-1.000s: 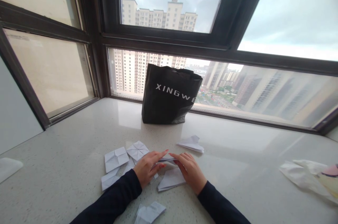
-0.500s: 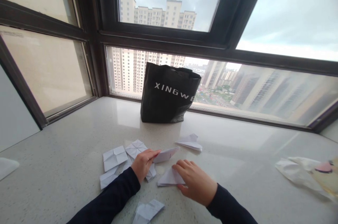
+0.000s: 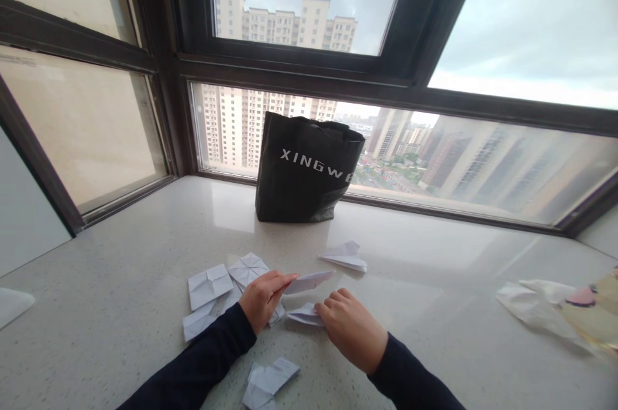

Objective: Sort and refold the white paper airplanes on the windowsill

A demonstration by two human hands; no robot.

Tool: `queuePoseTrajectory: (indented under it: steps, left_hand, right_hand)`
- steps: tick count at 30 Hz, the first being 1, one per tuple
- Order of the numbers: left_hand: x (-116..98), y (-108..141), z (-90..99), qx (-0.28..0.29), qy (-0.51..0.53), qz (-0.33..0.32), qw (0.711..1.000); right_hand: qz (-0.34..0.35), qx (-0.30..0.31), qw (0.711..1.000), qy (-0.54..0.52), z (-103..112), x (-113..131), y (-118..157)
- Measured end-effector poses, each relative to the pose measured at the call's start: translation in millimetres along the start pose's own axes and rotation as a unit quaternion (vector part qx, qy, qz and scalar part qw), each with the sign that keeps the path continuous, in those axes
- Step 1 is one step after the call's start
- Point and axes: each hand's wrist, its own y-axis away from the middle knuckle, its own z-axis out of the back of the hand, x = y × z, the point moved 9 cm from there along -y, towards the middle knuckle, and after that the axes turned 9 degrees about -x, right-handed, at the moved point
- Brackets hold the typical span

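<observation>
Between the thumb and fingers of my left hand (image 3: 264,296) is a folded white paper (image 3: 309,282), held by its left end and pointing right. My right hand (image 3: 353,327) pinches a second, smaller folded paper (image 3: 304,314) by its right end, just below the first. Under and beside my left hand lie several folded paper pieces, among them a square one (image 3: 210,286) and one with star-like creases (image 3: 248,268). A paper plane (image 3: 345,256) rests beyond both hands. Nearer to me, between my forearms, sits another folded paper (image 3: 270,382).
A black bag (image 3: 308,172) with white lettering stands upright at the back, against the window. On the right of the speckled white sill (image 3: 434,307) lies a crumpled plastic wrapper (image 3: 538,307). A white object (image 3: 14,306) shows at the left edge.
The paper in my right hand has tilted from a flat-facing triangle to a narrow, edge-on shape, and that hand has shifted slightly left. My left hand's paper has moved a little to the right.
</observation>
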Motion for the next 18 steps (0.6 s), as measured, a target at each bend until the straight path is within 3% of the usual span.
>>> queuePoseTrajectory:
  steps: [5,9,13,18]
  left_hand:
    - [-3.8,1.9,-9.6,0.047,-0.007,-0.026,0.999]
    - [-12.0,4.1,-15.6,0.096,-0.004,-0.047,0.994]
    - [-17.9,7.9,-20.6,0.142,0.001,-0.059,0.988]
    - [-22.3,12.2,-27.2,0.144,-0.064,-0.121,0.98]
  right_hand:
    - [0.034,-0.068,0.996,-0.044,16.6,7.0,-1.8]
    - [-0.036,-0.083,0.994,-0.065,22.9,-11.3,-3.2]
    - [-0.104,-0.062,0.988,-0.101,14.8,-31.8,-3.8]
    - [-0.138,-0.051,0.981,-0.129,11.4,-41.2,-3.5]
